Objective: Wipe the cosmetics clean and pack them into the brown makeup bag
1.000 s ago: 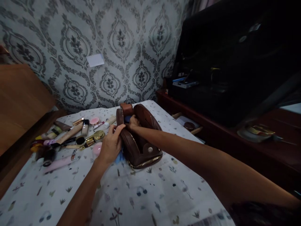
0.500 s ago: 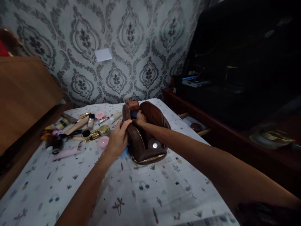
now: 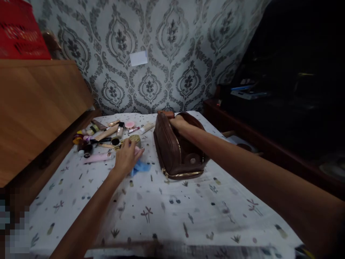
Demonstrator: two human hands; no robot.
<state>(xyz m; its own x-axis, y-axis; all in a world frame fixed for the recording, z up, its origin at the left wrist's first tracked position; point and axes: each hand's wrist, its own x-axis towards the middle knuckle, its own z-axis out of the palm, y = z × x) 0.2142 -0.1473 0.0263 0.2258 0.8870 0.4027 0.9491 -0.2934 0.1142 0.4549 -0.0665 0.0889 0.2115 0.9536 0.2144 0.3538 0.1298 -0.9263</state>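
- The left hand [image 3: 126,158] has left the brown pouch [image 3: 178,147], now left of it, grip loosely curled over a pink compact [image 3: 137,151] and blue cloth [image 3: 140,167].
- The right hand [image 3: 178,123] stays on the pouch's top; its grip cannot be told.

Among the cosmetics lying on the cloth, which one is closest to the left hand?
The round pink compact, partly hidden under the fingers of the left hand. The gold-lidded jar lies just beyond; the tubes and bottles lie farther left.
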